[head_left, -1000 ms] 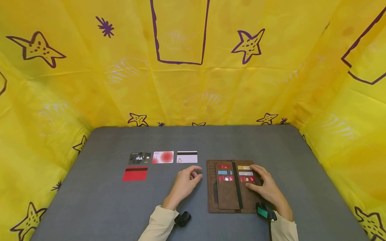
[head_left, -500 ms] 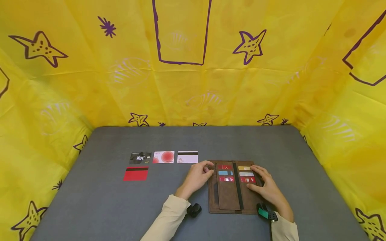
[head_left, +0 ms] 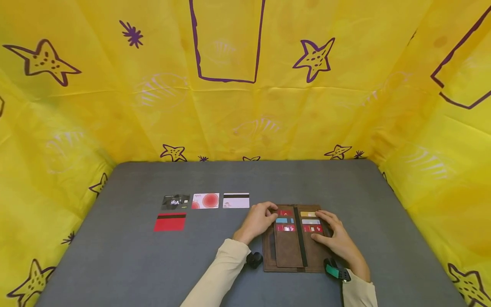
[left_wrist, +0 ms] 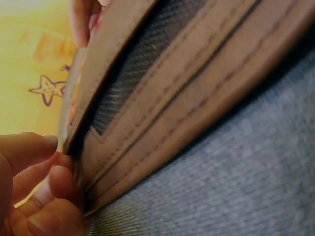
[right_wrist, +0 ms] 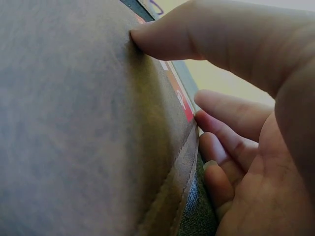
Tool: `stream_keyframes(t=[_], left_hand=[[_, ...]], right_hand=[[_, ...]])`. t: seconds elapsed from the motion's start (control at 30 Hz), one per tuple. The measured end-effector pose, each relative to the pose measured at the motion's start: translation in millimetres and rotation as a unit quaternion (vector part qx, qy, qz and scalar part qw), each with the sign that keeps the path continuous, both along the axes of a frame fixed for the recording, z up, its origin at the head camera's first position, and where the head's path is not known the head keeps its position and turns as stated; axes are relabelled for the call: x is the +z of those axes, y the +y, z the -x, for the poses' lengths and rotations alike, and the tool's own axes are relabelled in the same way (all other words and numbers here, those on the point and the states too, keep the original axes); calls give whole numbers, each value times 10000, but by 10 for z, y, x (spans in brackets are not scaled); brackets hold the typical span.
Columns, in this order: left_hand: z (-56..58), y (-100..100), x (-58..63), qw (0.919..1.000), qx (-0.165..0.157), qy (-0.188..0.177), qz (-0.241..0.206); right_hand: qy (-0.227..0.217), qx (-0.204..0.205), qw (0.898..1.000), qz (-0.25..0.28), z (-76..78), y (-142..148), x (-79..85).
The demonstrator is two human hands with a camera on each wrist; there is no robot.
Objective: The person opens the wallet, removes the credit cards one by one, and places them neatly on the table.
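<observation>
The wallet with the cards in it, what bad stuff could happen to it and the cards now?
1. The left hand is at the upper left part of the wallet. If that part tips up, the slotted cards, whose edges show, might slide out.
2. The right hand has its thumb on the other side; squeezing hard could bend that side.
3. The white card lies loose near the left hand, so a bump might shift it.

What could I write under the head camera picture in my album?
Left hand and right hand at an open wallet, with four loose cards beside it on a grey table.
</observation>
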State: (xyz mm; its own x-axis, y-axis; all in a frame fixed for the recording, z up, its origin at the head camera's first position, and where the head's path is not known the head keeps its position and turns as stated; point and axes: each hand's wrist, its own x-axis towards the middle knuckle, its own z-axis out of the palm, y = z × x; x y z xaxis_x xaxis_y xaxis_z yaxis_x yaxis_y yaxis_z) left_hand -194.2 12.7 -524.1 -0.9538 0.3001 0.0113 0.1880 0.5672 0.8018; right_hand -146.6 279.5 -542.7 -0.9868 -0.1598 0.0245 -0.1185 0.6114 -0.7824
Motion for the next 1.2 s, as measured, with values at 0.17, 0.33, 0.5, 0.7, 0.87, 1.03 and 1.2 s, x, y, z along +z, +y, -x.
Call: stream_keyframes(t=[0.17,0.33,0.5,0.7,0.87,1.03,1.2], left_hand=[[37,2,-25,10000,-21,-40,38],[36,-12,-17,9999,-80,-83,-8],[24,-22,-15,9999,-118,-101,-67],[35,-13,-26,10000,-8,-10,-24],[45,9,-37,9999,145,-2,16],[50,19,-6,9997,230,-105,53],[57,22,16,9992,286,-230,152]], right_hand=[[-34,-20,10000,-2,2,-9,-4],[-105,-36,9999,4,-9,-13,5],[-172,-42,9998,26,-19,-22,14],[-183,-49,9998,74,-10,-29,7],[-265,-90,9996,9,-9,-24,2],[-254,-83,9996,-45,-7,-23,-1],[-226,-83,9997,-41,-8,-19,-6]])
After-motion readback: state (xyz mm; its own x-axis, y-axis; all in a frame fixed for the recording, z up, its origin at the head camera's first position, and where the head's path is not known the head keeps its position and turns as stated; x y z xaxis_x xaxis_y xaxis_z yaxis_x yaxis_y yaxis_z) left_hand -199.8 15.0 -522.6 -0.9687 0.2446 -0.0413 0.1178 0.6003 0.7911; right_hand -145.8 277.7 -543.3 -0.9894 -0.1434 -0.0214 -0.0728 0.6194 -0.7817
